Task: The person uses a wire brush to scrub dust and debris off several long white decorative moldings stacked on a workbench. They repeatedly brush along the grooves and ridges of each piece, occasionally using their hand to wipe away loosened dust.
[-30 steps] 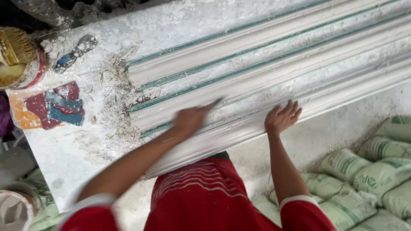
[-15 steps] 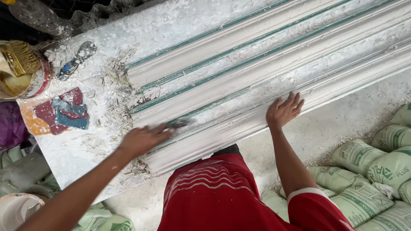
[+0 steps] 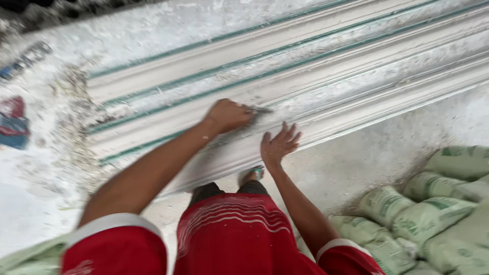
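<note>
Right at the middle of the shot, the left hand (image 3: 227,115) was clenched around a small flat tool (image 3: 260,109), its tip sticking out toward 3 o'clock and pressed against the long white moulded strip (image 3: 316,86). Too blurry to say exactly what kind of tool it was, some thin blade-ish thing. Just below it, toward 4 o'clock, the right hand (image 3: 277,145) was open with fingers spread, palm flat on the lower edge of that same strip, holding nothing.

That strip ran diagonally from about 8 o'clock up to 2 o'clock, with ridges and thin green lines (image 3: 214,81) running along it, all sitting on a white dusty table (image 3: 41,203). Loose crumbs and bits of plaster debris (image 3: 76,117) were scattered on the table at 9 o'clock of the hands. Further out at the left edge was a red and blue smeared patch (image 3: 12,122).

Both forearms crossed the lower part of the strip and hid some of it, and the person's red shirt and shorts (image 3: 234,234) filled the bottom at 6 o'clock. A foot in a sandal (image 3: 253,174) peeked out just under the table edge. Off at 4 o'clock, a pile of green-printed sacks (image 3: 428,214) lay on the pale floor (image 3: 377,147).
</note>
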